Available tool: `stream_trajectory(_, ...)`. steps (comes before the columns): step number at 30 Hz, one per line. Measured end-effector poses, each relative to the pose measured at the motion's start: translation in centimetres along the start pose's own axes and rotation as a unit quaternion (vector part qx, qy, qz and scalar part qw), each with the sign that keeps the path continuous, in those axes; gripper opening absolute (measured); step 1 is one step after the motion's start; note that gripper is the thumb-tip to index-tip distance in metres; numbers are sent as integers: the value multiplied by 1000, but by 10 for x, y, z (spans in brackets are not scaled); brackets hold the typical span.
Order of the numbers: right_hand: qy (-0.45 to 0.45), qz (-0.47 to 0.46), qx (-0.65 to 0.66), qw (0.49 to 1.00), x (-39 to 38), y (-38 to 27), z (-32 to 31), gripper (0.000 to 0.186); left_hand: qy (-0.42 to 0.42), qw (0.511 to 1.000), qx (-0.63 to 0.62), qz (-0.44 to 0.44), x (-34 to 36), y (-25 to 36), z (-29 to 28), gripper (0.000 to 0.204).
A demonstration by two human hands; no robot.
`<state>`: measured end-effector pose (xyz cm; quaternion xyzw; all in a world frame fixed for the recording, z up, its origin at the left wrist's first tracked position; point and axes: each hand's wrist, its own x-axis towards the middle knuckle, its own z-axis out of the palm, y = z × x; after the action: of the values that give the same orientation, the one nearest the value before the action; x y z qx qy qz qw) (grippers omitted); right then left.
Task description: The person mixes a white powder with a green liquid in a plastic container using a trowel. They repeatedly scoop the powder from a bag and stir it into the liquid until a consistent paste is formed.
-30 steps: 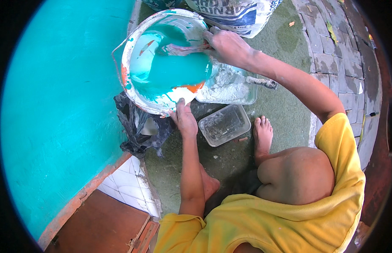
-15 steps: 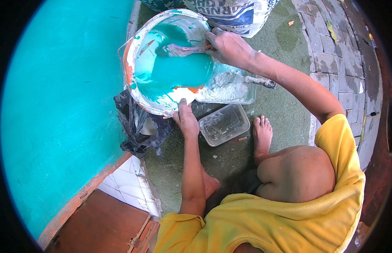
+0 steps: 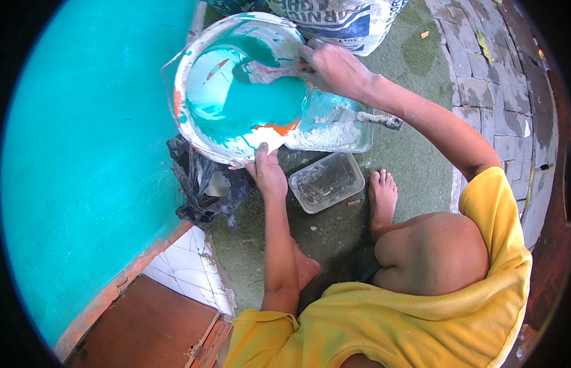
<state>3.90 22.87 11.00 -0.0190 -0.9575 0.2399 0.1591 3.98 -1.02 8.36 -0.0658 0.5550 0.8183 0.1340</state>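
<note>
My left hand (image 3: 264, 168) grips the lower rim of a tilted white bucket (image 3: 193, 135) smeared with turquoise and orange, holding turquoise liquid (image 3: 254, 98). At the bucket's right rim, my right hand (image 3: 331, 67) is closed on the handle of a paint-smeared brush or paddle (image 3: 264, 72), whose head is inside. Right beside the bucket's low side sits a clear tray (image 3: 365, 138) with white powder (image 3: 325, 135) and turquoise liquid; a dirty-handled tool (image 3: 383, 119) lies across its edge. Below it are an empty clear container (image 3: 325, 181) and a crumpled black plastic bag (image 3: 202, 181).
A turquoise wall (image 3: 89, 147) stands at left above white tiles (image 3: 187, 270) and a brown board (image 3: 138, 319). A printed white sack (image 3: 365, 24) is behind the bucket. My bare right foot (image 3: 383, 193) is on green-grey ground (image 3: 420, 165); grey pavers (image 3: 482, 116) lie at right.
More turquoise liquid now shows in the tray, covering part of the white powder. The bucket has shifted slightly, with my hands still on it and the handle.
</note>
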Motion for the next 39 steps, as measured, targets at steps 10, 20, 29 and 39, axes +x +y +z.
stream_trajectory(10,36,-8,-7,999,13,-29,-46,31,-54,989,-94,-98,50,28,-5,35)
stream_trajectory(20,-217,78,-71,970,-117,-5,-53,38,-38,974,-175,-137,132,34,-9,33)
stream_trajectory(29,-281,52,-42,957,-119,-18,-66,39,-27,968,-196,-153,164,29,-12,24)
stream_trajectory(39,-191,31,-16,981,-104,-27,-85,24,-95,978,-50,-176,101,39,10,64)
